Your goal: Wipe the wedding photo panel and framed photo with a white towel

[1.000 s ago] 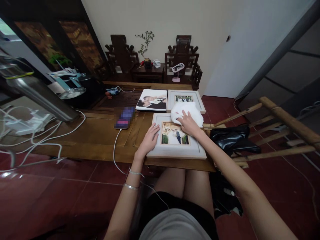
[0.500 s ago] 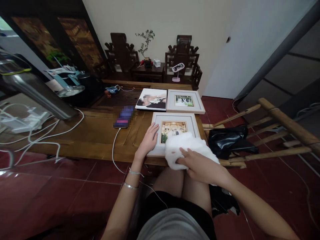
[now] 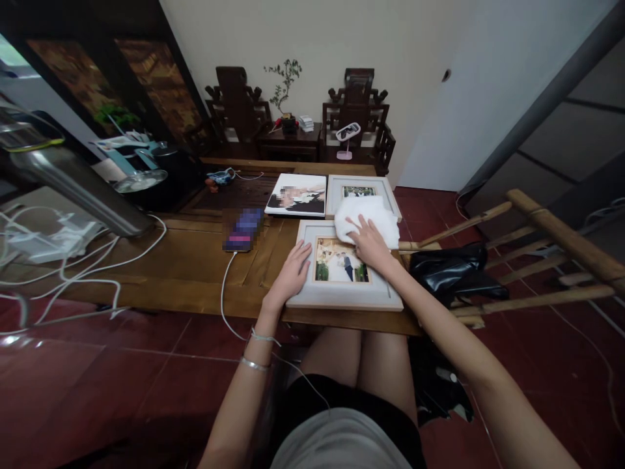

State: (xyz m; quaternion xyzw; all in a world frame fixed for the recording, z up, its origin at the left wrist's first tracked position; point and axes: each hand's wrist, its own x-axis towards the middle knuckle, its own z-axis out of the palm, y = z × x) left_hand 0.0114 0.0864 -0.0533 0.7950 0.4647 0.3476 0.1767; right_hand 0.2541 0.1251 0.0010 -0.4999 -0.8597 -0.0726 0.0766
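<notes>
A picture frame (image 3: 305, 290) with a pale border lies flat near the table's front edge, a couple's photo in its middle. My left hand (image 3: 293, 272) rests along its left side, fingers stretched out over the rim. With my right hand (image 3: 368, 244) I press a fluffy white cloth (image 3: 390, 228) onto the frame's upper right corner, and the cloth also covers part of a second picture frame (image 3: 390, 195) behind. To the left of that one lies a photo panel (image 3: 312, 189). The underside of my right hand is hidden against the cloth.
On the wooden table (image 3: 190, 280), left of the frames, lies a phone (image 3: 243, 229) with a white cable. Farther left are a steel flask (image 3: 83, 182) and tangled white cords. A bamboo chair (image 3: 551, 215) with a black bag (image 3: 449, 270) stands at the right.
My right hand and the cloth have moved from the frame's lower right, away from me, to its upper right corner. More of the photo shows. My left hand has stayed put.
</notes>
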